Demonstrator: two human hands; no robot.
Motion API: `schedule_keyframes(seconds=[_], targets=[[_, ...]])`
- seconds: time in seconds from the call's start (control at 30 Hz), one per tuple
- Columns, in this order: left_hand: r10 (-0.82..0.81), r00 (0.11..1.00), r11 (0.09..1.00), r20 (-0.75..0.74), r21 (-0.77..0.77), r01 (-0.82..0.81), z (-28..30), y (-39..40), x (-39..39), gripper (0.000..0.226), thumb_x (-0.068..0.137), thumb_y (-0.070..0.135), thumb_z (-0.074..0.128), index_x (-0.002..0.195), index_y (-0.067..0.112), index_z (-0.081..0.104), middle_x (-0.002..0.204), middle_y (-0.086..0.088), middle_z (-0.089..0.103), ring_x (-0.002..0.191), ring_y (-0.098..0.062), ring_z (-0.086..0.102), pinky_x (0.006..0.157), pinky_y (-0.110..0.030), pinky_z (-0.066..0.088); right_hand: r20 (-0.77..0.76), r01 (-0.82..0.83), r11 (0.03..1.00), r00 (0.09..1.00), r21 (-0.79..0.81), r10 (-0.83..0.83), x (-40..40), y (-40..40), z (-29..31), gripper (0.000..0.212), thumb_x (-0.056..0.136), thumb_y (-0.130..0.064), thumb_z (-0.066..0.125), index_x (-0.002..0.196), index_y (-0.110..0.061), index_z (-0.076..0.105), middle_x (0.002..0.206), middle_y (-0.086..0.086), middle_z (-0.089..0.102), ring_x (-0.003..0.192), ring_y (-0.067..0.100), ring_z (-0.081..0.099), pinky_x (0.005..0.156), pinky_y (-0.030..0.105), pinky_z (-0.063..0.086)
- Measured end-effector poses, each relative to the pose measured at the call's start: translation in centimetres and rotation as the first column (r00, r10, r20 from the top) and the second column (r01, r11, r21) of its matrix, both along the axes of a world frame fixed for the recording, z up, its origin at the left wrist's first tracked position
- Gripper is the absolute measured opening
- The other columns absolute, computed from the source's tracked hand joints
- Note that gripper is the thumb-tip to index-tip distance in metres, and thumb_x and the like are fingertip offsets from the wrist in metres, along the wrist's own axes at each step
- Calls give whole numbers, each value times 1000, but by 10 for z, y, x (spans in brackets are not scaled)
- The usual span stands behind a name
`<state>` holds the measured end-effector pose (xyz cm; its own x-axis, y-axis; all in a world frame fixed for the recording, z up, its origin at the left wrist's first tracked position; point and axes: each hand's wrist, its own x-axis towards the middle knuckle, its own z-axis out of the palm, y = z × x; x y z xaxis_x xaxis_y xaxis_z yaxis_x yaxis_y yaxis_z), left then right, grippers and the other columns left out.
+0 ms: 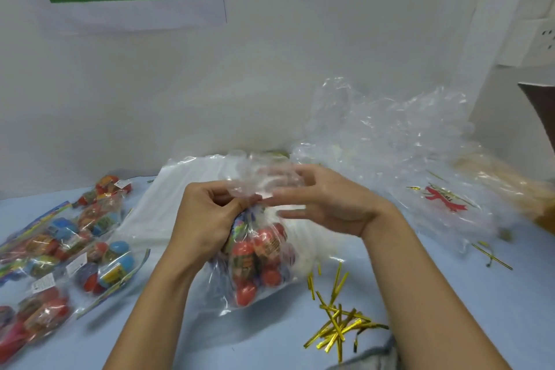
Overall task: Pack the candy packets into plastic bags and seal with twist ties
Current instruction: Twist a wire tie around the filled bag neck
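Glossy clear plastic bag (258, 264), metallic ties (336, 324)

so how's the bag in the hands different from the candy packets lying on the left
The bag stands upright between the hands, its neck gathered and gripped by the left hand; the candy packets lie flat and untouched on the table. The bag's clear plastic is loose and crinkled; the packets look tight around their contents. Both show colourful round candies through clear plastic.

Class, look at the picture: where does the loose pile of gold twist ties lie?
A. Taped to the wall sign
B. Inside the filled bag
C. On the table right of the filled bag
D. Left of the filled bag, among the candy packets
C: the gold twist ties lie on the blue table, right of the filled bag.
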<state>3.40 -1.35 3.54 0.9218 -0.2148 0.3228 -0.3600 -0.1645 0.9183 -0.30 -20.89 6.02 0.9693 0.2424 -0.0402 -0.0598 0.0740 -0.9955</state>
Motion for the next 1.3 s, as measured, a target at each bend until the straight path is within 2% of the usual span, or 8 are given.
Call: schedule_keyframes(seconds=[0.07,0.13,0.27,0.47,0.7,0.8,1.03,1.3], targets=[[33,999,999,-10,-29,-33,-1,4,2,22,83,6,77,70,23,80,72,0,77,69,-12,74,59,-18,55,-16,231,972,973,-36,-231,-5,-24,5,23,91,-7,69,111,-17,71,104,4,71,93,17,72,85,28,55],[36,999,997,-15,-67,-37,-2,9,4,29,82,-4,73,65,19,79,71,-4,76,67,-13,73,58,-19,54,73,435,812,893,-388,-444,-14,-54,6,11,89,-14,74,97,-20,77,86,-4,72,71,8,66,66,19,48],[18,999,990,-27,-139,-21,-1,8,2,30,85,5,72,66,26,79,75,-2,77,71,-14,74,61,-19,56,18,305,454,845,-838,-535,-25,-91,-1,5,78,-13,82,79,-16,80,78,-2,73,76,12,65,63,24,49],[-16,994,985,-107,-170,-2,-2,7,2,7,76,30,74,74,28,81,80,-2,78,77,-18,75,67,-27,60,-99,119,297,773,-947,-627,-14,-85,-19,38,73,-19,87,107,-7,75,104,12,74,100,28,70,90,35,57],[-44,989,981,-138,-191,17,-1,5,2,15,72,39,71,77,27,79,79,-4,78,75,-21,76,68,-31,62,-52,45,131,758,-990,-650,-8,-79,-28,21,72,-18,78,75,-7,61,71,8,62,65,23,63,53,23,46],[-48,986,976,-160,-215,12,-1,5,3,11,78,33,72,77,24,79,79,-4,77,75,-20,76,68,-28,61,-36,94,174,781,-980,-623,-6,-77,-23,23,79,-9,65,62,-9,50,59,6,52,53,21,48,44,21,33],[-105,972,968,-212,-244,51,1,3,2,8,87,15,74,92,19,78,90,-4,78,79,-21,76,70,-30,62,215,416,673,906,-611,-365,3,-13,3,15,86,-20,77,72,-15,76,61,-3,70,56,3,60,58,19,45],[-102,989,979,-107,-190,80,2,1,-1,13,92,9,69,87,15,79,83,3,78,76,-12,75,64,-17,55,421,285,775,907,-565,-26,9,35,4,31,89,-34,74,61,-23,69,63,7,65,62,27,59,63,40,47]])
